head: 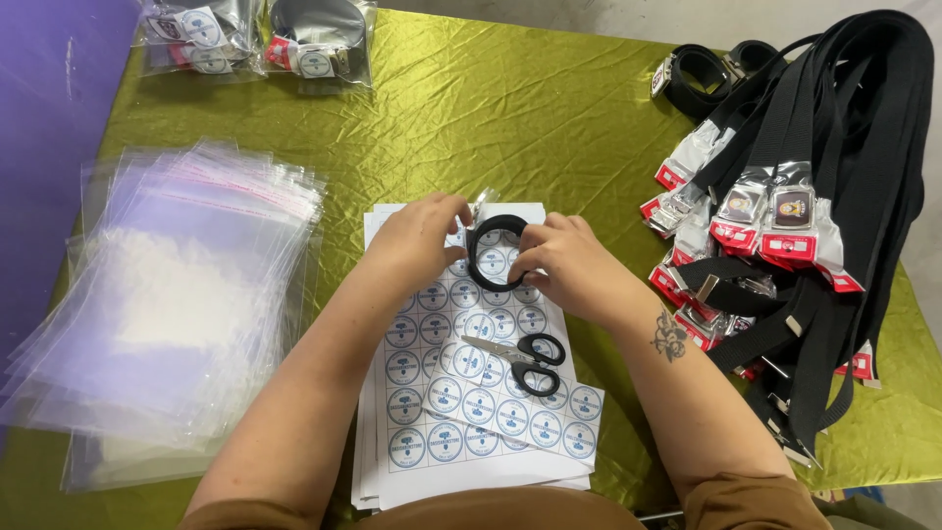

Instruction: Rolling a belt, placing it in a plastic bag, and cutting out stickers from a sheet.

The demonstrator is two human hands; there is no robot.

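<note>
The belt [494,251], a black strap rolled into a loop, sits between both hands just above the sticker sheets [471,393]. The left hand [420,238] pinches the coil's left edge with thumb and fingertips, and the right hand [566,267] closes on its right and lower side, so the loop hangs in the gap between the two grips, its open centre showing the round blue-and-white stickers beneath. A clear wrapper end pokes up at the top of the coil (whether a buckle is inside it cannot be told).

Black-handled scissors [520,359] lie shut on the sheets, near the right wrist. Left of the arms spreads a fanned stack of clear bags [167,294]. At the right, a heap of loose black belts [824,196] with wrapped buckles trails over the table's edge. Two packed bags [255,39] rest at the far side. All of it lies on a wrinkled olive-green cloth [510,118].
</note>
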